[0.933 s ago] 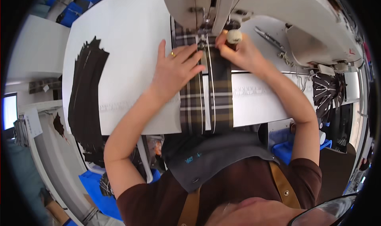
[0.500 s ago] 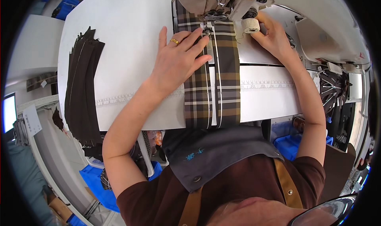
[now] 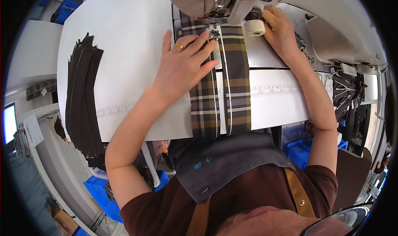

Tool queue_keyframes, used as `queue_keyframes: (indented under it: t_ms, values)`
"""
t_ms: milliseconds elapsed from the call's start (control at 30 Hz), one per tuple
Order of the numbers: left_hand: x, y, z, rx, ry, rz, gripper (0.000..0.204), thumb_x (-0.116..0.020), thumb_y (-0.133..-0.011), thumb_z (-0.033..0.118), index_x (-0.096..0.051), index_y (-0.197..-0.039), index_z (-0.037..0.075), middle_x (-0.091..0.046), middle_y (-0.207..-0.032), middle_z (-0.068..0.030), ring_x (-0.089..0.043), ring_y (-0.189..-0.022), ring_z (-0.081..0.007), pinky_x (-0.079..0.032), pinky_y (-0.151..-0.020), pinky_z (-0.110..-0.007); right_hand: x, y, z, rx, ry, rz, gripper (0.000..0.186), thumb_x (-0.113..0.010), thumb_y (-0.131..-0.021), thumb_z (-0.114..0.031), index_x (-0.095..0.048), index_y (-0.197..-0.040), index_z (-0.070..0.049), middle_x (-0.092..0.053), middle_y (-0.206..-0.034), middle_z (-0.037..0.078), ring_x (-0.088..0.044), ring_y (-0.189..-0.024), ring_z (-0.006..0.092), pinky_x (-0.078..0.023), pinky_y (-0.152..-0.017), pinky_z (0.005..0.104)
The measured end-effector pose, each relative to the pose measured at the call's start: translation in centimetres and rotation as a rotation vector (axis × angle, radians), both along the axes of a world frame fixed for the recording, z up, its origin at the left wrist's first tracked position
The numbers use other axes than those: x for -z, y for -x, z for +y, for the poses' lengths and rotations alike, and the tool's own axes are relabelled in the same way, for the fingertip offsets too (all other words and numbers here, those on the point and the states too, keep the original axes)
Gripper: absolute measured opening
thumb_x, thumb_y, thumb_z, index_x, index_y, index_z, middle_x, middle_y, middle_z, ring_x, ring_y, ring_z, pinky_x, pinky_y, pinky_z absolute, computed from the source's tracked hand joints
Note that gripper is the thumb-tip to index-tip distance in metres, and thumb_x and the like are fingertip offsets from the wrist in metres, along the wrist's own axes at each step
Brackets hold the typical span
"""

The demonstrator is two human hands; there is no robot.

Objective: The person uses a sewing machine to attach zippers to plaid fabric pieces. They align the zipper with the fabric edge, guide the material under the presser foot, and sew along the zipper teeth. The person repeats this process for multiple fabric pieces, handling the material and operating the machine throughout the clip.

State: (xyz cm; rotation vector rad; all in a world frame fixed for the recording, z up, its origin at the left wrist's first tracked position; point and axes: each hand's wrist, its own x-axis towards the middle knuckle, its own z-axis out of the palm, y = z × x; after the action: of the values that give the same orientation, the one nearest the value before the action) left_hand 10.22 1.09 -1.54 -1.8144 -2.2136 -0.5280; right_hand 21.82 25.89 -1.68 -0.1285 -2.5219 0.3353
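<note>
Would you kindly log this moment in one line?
left hand: on plaid fabric | right hand: near white machine knob | dark fabric strips: on table

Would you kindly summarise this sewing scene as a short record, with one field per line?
Left hand: spread, partly over the plaid fabric, beside the presser foot
Right hand: curled, beside the cream knob; grip unclear
Machine: sewing machine, its head above the plaid fabric
Surface: white table with ruler markings
Left side: dark fabric strips, lying in a pile
Below, right: blue bin
</note>
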Motion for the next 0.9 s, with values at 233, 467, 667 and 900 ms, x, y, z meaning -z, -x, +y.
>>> queue_keyframes:
  t_ms: [233, 467, 667, 900]
  values:
    - [-0.3, -0.2, -0.1, -0.020, 0.017, -0.018, 0.041, -0.068, -0.080, 0.033, -0.064, -0.116, 0.014, -0.059, -0.125, -0.0004, -0.054, -0.110, -0.0170, -0.023, -0.104, -0.058, 0.3, -0.4, 2.9, 0.179, 0.025, -0.079, 0.014, -0.059, -0.085, -0.014, -0.066, -0.095, -0.009, -0.063, -0.091, 0.007, -0.056, -0.086, 0.0265, -0.040, -0.086, 0.0422]
    - [-0.1, 0.0, 0.1, -0.009, 0.032, 0.041, 0.042, -0.068, -0.080, 0.035, -0.063, -0.117, 0.014, -0.059, -0.125, -0.0001, -0.053, -0.111, -0.0173, -0.026, -0.102, -0.059, -3.1, -7.4, 1.4, 0.135, -0.061, -0.023, 0.024, -0.062, -0.081, -0.004, -0.065, -0.104, -0.006, -0.064, -0.107, 0.011, -0.058, -0.100, 0.0295, -0.044, -0.085, 0.0393]
    - [0.7, 0.3, -0.2, -0.021, 0.057, 0.093, 0.043, -0.066, -0.083, 0.035, -0.062, -0.120, 0.014, -0.058, -0.127, -0.0009, -0.053, -0.113, -0.0184, -0.023, -0.105, -0.057, -4.9, -20.5, -0.4, 0.343, -0.070, -0.038, 0.021, -0.069, -0.073, -0.002, -0.066, -0.093, -0.005, -0.065, -0.094, 0.008, -0.059, -0.092, 0.0275, -0.046, -0.080, 0.0378]
    - [0.5, 0.3, 0.0, 0.008, 0.059, 0.024, 0.037, -0.062, -0.088, 0.026, -0.061, -0.121, 0.010, -0.056, -0.131, -0.0019, -0.051, -0.115, -0.0197, -0.022, -0.108, -0.052, -6.9, -30.6, 11.8, 0.730, -0.151, -0.192, 0.021, -0.059, -0.081, -0.007, -0.067, -0.100, -0.006, -0.061, -0.089, 0.011, -0.061, -0.084, 0.0299, -0.048, -0.074, 0.0378]
